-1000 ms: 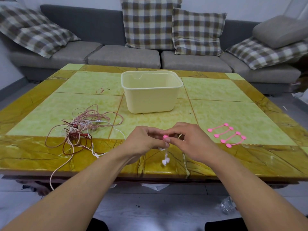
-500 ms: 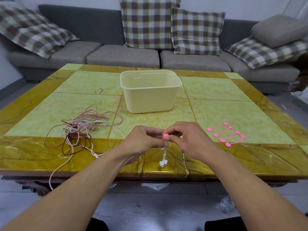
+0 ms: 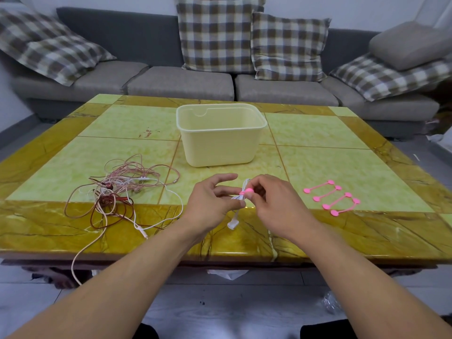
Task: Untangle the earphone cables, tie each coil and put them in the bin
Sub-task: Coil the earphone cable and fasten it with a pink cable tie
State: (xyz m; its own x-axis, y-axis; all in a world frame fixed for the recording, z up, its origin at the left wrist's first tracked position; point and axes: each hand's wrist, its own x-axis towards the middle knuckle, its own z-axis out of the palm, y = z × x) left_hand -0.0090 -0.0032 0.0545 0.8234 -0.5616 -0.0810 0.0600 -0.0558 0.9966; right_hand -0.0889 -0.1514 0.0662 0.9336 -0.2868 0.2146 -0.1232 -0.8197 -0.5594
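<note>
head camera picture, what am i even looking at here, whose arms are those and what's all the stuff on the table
The camera is worn on a person's head, looking down at their own bare arms. The left hand and right hand hold a small white earphone coil with a pink tie wrapped around it. On the yellow-green table lie a tangle of pink, red and white cables on the left, a cream bin in the middle and four spare pink ties on the right. Behind is a grey sofa.
</note>
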